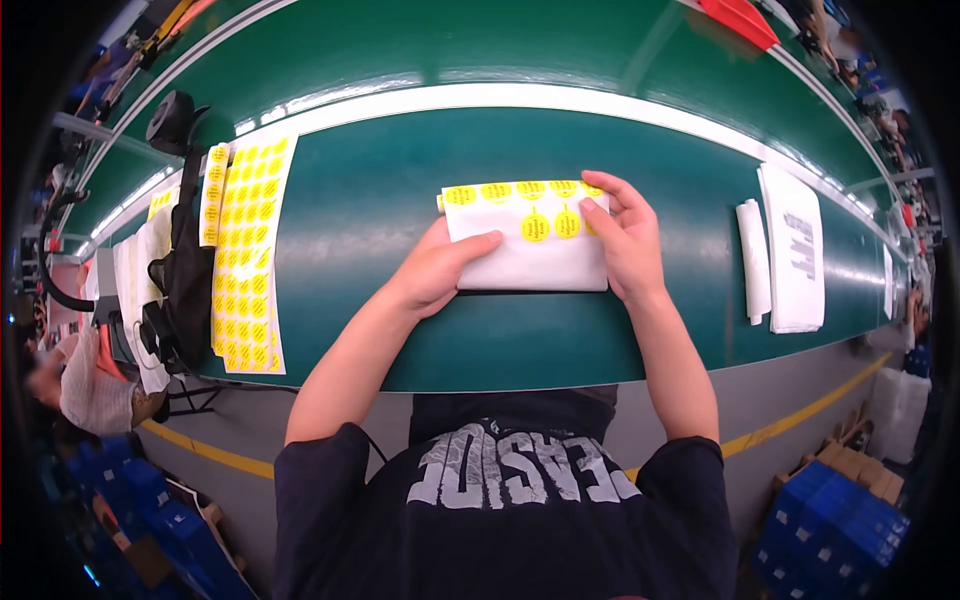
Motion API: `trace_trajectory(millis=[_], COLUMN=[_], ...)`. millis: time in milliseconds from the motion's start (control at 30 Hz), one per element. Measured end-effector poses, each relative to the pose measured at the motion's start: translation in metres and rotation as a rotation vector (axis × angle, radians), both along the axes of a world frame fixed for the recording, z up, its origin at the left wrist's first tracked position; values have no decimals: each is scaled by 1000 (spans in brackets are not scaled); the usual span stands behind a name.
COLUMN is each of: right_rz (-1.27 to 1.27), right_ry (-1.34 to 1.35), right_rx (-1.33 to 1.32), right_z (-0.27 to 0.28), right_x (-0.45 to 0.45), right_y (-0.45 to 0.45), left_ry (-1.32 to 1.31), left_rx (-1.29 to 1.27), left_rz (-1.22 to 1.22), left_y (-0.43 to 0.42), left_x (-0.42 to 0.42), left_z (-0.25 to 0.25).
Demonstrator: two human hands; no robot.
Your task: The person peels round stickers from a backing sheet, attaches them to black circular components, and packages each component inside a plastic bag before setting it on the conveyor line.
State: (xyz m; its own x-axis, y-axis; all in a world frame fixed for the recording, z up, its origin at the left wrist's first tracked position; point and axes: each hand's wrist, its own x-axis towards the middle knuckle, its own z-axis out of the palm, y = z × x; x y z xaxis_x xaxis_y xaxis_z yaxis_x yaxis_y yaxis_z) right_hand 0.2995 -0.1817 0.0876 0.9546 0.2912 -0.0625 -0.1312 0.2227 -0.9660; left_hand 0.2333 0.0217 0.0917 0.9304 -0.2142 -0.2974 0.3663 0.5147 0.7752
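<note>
A white sheet with round yellow stickers (530,262) is held above the green table between my two hands. My left hand (432,268) grips its left side, thumb lying on the front face and the other fingers behind. At the right side, my right hand (630,235) pinches the upper corner, its thumb near the yellow stickers and its index finger over the top edge. The yellow stickers run along the top edge, with a few more below them at the right. What lies behind the sheet is hidden.
Sheets of yellow stickers (245,280) lie on the green table (400,150) at the left, beside a black bag (188,260). White folded packs (795,250) lie at the right. Blue boxes (830,525) stand on the floor. Another person (100,385) is at the far left.
</note>
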Motion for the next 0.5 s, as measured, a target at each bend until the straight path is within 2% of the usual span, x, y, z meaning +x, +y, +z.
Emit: trace_trajectory(millis=[500], right_rz=[11], right_ry=[-8], right_rx=[15], right_z=[1], right_x=[0], right_y=[0], left_ry=[-8], left_rx=[7], left_rz=[-8], left_y=[0], left_x=[1], left_z=[0])
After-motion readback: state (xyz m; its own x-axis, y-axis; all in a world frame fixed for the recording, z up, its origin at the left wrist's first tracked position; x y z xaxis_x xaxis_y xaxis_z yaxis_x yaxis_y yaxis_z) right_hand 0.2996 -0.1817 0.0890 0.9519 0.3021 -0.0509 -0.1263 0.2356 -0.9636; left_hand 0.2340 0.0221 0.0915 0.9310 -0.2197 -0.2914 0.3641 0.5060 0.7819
